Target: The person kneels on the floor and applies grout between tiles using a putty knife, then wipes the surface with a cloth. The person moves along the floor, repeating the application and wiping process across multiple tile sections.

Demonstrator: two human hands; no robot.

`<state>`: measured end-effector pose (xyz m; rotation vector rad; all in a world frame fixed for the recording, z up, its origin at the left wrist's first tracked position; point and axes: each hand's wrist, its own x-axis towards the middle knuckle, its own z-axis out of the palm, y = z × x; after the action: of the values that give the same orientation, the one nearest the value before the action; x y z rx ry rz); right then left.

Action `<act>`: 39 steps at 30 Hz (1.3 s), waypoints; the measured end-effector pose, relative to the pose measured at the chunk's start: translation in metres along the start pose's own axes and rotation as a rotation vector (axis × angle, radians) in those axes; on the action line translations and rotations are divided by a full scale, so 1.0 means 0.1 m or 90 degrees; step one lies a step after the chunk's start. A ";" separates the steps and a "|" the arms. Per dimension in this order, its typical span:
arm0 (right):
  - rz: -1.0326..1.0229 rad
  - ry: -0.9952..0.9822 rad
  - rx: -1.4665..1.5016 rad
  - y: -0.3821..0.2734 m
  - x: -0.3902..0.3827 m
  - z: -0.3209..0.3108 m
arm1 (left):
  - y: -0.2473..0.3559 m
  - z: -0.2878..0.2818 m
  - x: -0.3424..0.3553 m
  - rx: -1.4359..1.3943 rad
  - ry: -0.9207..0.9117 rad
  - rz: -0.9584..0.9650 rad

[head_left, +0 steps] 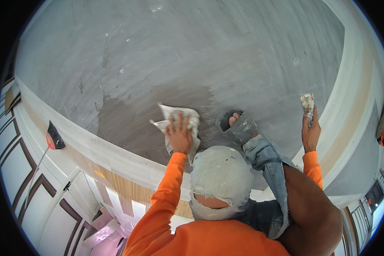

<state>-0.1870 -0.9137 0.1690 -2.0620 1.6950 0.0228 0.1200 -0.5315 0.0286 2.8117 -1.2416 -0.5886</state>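
Note:
My left hand [179, 135] presses a crumpled off-white rag [186, 123] against the grey floor [166, 51], fingers spread over the cloth. Beneath and around the rag is a darker, damp-looking brown patch. At the right, my right hand [311, 130] grips what looks like a putty knife [307, 103], its blade pointing away and crusted with pale and brown residue. Its handle is largely hidden by the fingers. Between the hands rests my foot in a dusty dark slide sandal [239, 130], toes showing. Both sleeves are orange.
Torn denim [266, 160] covers part of my bent leg. A pale, dusty rounded cloth with a tear [222, 179], apparently over my knee, sits low centre. A long-handled tool with a black and red head [55, 138] stands left. White panelled doors [13, 145] line that side.

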 end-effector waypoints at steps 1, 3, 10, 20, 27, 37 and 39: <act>0.006 0.007 -0.011 0.07 0.02 -0.03 | 0.04 0.05 0.00 -0.019 0.016 -0.024; 0.000 0.026 -0.012 0.18 0.07 -0.08 | 0.10 0.11 0.01 -0.048 0.059 -0.079; -0.002 0.016 0.017 0.14 -0.01 -0.11 | -0.17 -0.14 0.05 0.067 -0.015 0.125; -0.008 -0.014 -0.012 -0.06 0.03 -0.04 | -0.08 -0.15 -0.25 0.000 -0.075 0.155; -0.075 0.015 -0.005 0.11 0.01 0.15 | -0.02 0.02 -0.40 -0.002 -0.072 0.156; -0.068 0.008 0.028 -0.05 0.03 0.18 | -0.12 -0.01 -0.30 0.000 -0.012 0.065; -0.049 0.016 0.010 -0.05 -0.02 0.07 | -0.33 0.11 -0.62 0.013 -0.079 0.089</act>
<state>-0.1806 -0.9090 0.1649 -2.1235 1.6235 -0.0406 0.1013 -0.4628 0.0338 2.7109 -1.4593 -0.7560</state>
